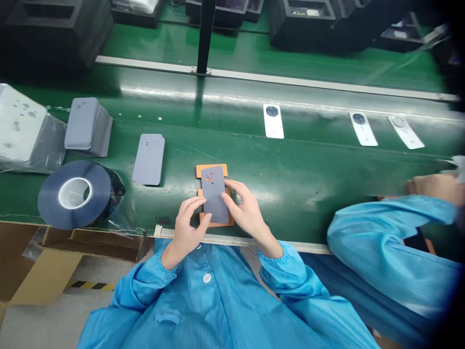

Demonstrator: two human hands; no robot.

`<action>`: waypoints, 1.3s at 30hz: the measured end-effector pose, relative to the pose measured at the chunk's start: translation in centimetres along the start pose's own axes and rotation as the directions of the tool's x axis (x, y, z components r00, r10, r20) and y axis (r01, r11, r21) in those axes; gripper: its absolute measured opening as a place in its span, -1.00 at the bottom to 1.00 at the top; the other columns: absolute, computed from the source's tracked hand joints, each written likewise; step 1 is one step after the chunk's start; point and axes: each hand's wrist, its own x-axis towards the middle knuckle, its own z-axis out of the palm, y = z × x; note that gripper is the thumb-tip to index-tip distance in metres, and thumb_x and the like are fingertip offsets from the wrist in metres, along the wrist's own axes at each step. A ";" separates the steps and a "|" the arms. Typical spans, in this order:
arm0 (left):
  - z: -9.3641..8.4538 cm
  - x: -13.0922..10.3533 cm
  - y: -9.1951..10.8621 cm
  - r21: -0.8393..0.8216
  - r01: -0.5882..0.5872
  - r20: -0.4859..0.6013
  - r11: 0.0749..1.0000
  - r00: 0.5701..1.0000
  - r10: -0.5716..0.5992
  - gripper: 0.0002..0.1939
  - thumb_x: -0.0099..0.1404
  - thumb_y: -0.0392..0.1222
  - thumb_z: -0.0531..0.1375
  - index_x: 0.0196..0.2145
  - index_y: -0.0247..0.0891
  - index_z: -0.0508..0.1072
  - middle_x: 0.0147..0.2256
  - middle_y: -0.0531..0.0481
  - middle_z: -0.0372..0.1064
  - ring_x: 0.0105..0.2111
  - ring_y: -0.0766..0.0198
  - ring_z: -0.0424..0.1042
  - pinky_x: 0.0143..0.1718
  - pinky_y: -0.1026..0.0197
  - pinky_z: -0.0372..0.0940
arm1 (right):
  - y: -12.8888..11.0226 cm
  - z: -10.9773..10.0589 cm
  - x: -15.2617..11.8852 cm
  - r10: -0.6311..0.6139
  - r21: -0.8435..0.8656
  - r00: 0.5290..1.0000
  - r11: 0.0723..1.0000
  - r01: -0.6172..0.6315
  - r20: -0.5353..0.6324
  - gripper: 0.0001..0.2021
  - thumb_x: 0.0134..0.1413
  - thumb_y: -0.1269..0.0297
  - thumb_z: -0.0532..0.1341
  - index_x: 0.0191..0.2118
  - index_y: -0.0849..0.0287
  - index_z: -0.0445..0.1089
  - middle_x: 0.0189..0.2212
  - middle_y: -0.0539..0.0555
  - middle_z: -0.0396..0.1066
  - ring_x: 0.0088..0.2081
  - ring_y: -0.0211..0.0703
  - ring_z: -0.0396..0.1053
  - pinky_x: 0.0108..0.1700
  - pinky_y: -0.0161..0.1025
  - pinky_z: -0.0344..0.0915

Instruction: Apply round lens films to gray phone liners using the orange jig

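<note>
A grey phone-shaped sheet with small cutouts near its top lies on an orange fixture near the bench's front edge. Both my hands touch the sheet's long sides. My left hand is at its left edge, thumb near the lower corner and fingers higher up. My right hand is at the right edge, thumb and forefinger apart along it. Between them they hold the sheet on the fixture. Left of the fixture, a few similar grey sheets lie in a thin pile.
A tall stack of grey sheets, a wrapped white stack and a film roll stand at the left. White phone-shaped panels lie at the back right. A co-worker's blue sleeve reaches over the bench at the right. Black bins line the back.
</note>
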 end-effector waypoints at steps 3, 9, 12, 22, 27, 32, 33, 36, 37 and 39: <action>-0.8 0.6 -0.1 -0.181 0.229 -0.023 0.956 0.971 -0.237 -0.59 0.43 -0.02 0.25 0.16 -0.22 0.46 0.02 -0.20 0.52 -0.05 0.10 0.53 -0.08 0.10 0.45 | -1.6 0.4 -0.9 -0.076 0.135 0.988 0.989 0.058 0.138 -0.61 0.39 0.17 0.19 0.25 0.05 0.43 0.21 0.18 0.48 0.23 0.04 0.43 0.30 0.07 0.36; -1.8 1.2 -1.0 -0.512 0.467 0.027 0.722 0.848 -0.529 -0.48 0.35 0.09 0.30 0.13 -0.28 0.44 -0.01 -0.22 0.58 -0.08 0.04 0.59 -0.13 0.13 0.47 | -2.4 2.0 -1.7 -0.178 0.167 0.936 0.977 0.132 0.305 -0.66 0.38 0.18 0.22 0.18 0.09 0.47 0.13 0.18 0.53 0.12 0.03 0.51 0.21 0.06 0.43; -2.0 1.1 -1.7 -0.569 0.525 0.066 0.633 0.796 -0.602 -0.42 0.26 0.03 0.37 0.13 -0.30 0.41 -0.08 -0.21 0.61 -0.18 0.04 0.62 -0.23 0.15 0.48 | -1.8 2.1 -1.3 -0.121 0.081 0.952 0.992 0.102 0.282 -0.68 0.33 0.19 0.26 0.13 0.11 0.48 0.05 0.20 0.55 -0.02 0.01 0.54 0.09 0.03 0.48; -4.0 3.2 -2.2 -0.583 0.470 0.000 0.663 0.816 -0.578 -0.36 0.28 0.09 0.33 0.19 -0.30 0.36 -0.04 -0.28 0.59 -0.25 0.15 0.61 -0.34 0.22 0.44 | -1.2 2.6 5.3 0.088 0.408 0.900 0.870 -0.278 0.426 -0.44 0.08 0.18 0.37 0.20 0.25 0.43 -0.37 0.06 0.55 -0.48 -0.24 0.45 -0.44 -0.28 0.41; -9.6 3.3 -2.1 -0.434 0.444 -0.077 0.784 0.848 -0.524 -0.54 0.32 0.13 0.29 -0.04 -0.32 0.52 -0.21 -0.19 0.59 -0.50 0.33 0.45 -0.53 0.29 0.27 | 0.7 1.9 16.4 0.182 0.377 0.967 0.895 -0.238 0.178 -0.46 0.00 0.26 0.39 0.11 0.40 0.47 -0.41 0.10 0.57 -0.54 -0.28 0.39 -0.55 -0.35 0.29; -14.1 -0.2 -2.7 -0.137 0.452 -0.397 0.881 0.790 -0.467 -0.64 0.37 0.10 0.24 -0.23 -0.30 0.55 -0.39 -0.03 0.50 -0.51 0.33 0.36 -0.46 0.27 0.26 | 3.2 1.5 24.9 0.280 0.154 0.960 0.950 -0.273 -0.023 -0.53 0.10 0.46 0.29 0.14 0.52 0.44 -0.40 0.16 0.57 -0.50 -0.29 0.40 -0.48 -0.36 0.35; -14.7 -1.0 -2.9 -0.055 0.479 -0.461 0.876 0.766 -0.448 -0.65 0.38 0.10 0.23 -0.27 -0.28 0.55 -0.42 -0.01 0.48 -0.50 0.31 0.36 -0.43 0.26 0.27 | 3.6 1.5 25.8 0.287 0.131 0.957 0.951 -0.280 -0.034 -0.53 0.11 0.47 0.28 0.14 0.55 0.43 -0.39 0.19 0.58 -0.51 -0.29 0.40 -0.47 -0.35 0.35; -15.8 -3.3 -3.6 0.204 0.553 -0.614 0.808 0.715 -0.334 -0.68 0.38 0.08 0.23 -0.26 -0.25 0.56 -0.48 0.05 0.39 -0.49 0.28 0.33 -0.37 0.24 0.26 | 4.2 1.3 27.0 0.299 0.063 0.953 0.953 -0.295 -0.054 -0.54 0.13 0.48 0.29 0.14 0.58 0.43 -0.33 0.27 0.58 -0.52 -0.32 0.38 -0.45 -0.34 0.35; -16.0 -3.8 -3.8 0.285 0.561 -0.637 0.777 0.717 -0.283 -0.69 0.38 0.07 0.24 -0.20 -0.24 0.58 -0.48 0.07 0.37 -0.49 0.28 0.32 -0.35 0.23 0.25 | 4.3 1.2 27.1 0.301 0.038 0.952 0.953 -0.299 -0.059 -0.55 0.14 0.47 0.29 0.13 0.59 0.43 -0.31 0.30 0.59 -0.51 -0.32 0.38 -0.44 -0.34 0.35; -16.2 -4.4 -4.2 0.402 0.552 -0.636 0.731 0.742 -0.211 -0.69 0.38 0.03 0.25 -0.09 -0.23 0.59 -0.45 0.08 0.34 -0.47 0.27 0.30 -0.31 0.21 0.24 | 4.2 0.9 27.1 0.296 -0.011 0.953 0.955 -0.297 -0.064 -0.55 0.16 0.43 0.30 0.13 0.61 0.44 -0.23 0.39 0.59 -0.48 -0.33 0.40 -0.40 -0.32 0.35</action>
